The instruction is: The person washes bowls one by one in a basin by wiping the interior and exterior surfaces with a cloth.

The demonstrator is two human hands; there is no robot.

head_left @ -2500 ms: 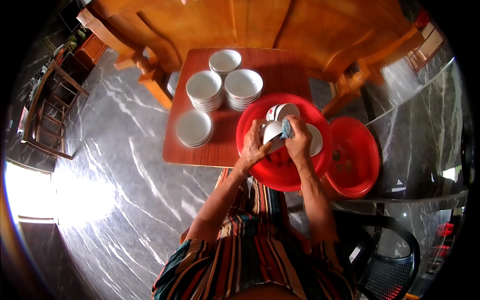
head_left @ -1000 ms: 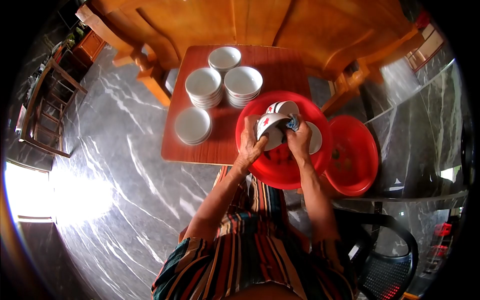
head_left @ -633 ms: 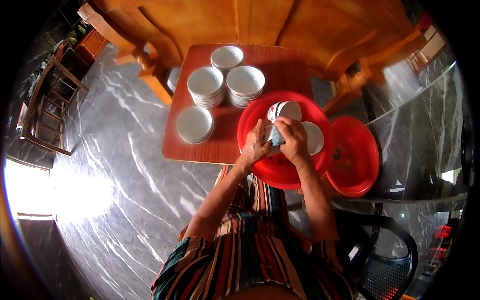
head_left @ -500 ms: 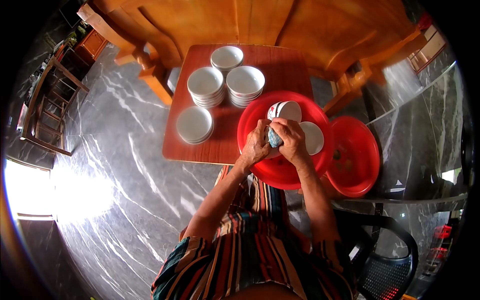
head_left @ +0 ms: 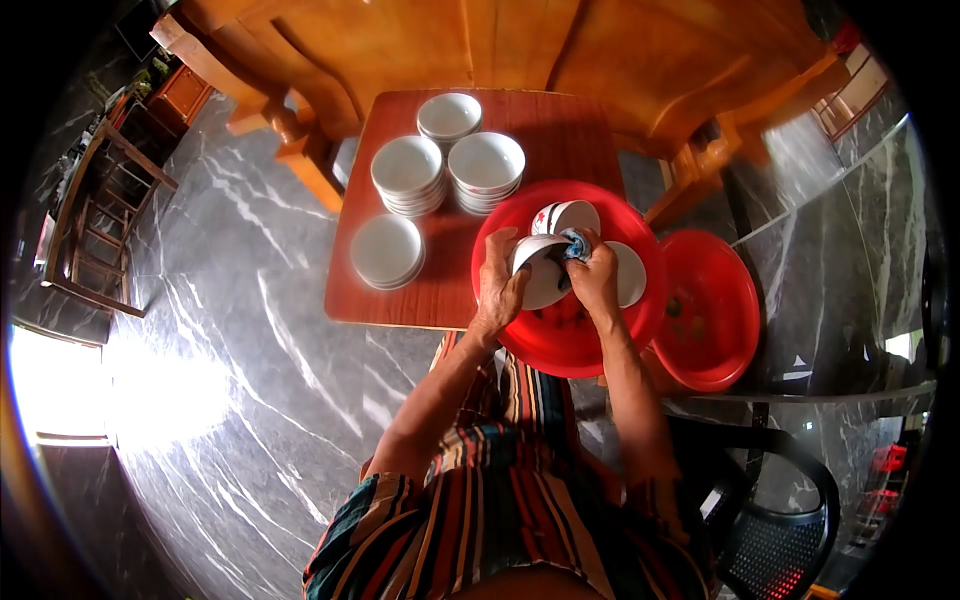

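Has a large red basin (head_left: 560, 355) straight ahead, overlapping the near right corner of the wooden table (head_left: 560, 125). Contains, on its far side, a tilted bowl (head_left: 578, 217) with red marks outside, and on its right a plain white bowl (head_left: 631, 275). Can see a second red basin (head_left: 715, 350) farther right, lower down, with dim patches on its bottom, too unclear to tell as contents or pattern. Has on the table's left half four groups of white bowls: a far stack (head_left: 449, 115), a middle left stack (head_left: 407, 166), a middle right stack (head_left: 486, 162) and a lower near stack (head_left: 387, 250).

Grips the held bowl (head_left: 541, 287) over the large basin with the left hand (head_left: 501, 287), partly curled round its left side. Pinches a blue cloth (head_left: 577, 244) in the right hand (head_left: 597, 272), nearly closed, pressing it against the bowl's far right rim. Cannot tell whether touching the basin's bottom with that bowl.

Compared with half a second ago, has both hands farther apart, and shows much more of the bowl's white inside, then mostly covered by fingers and cloth.
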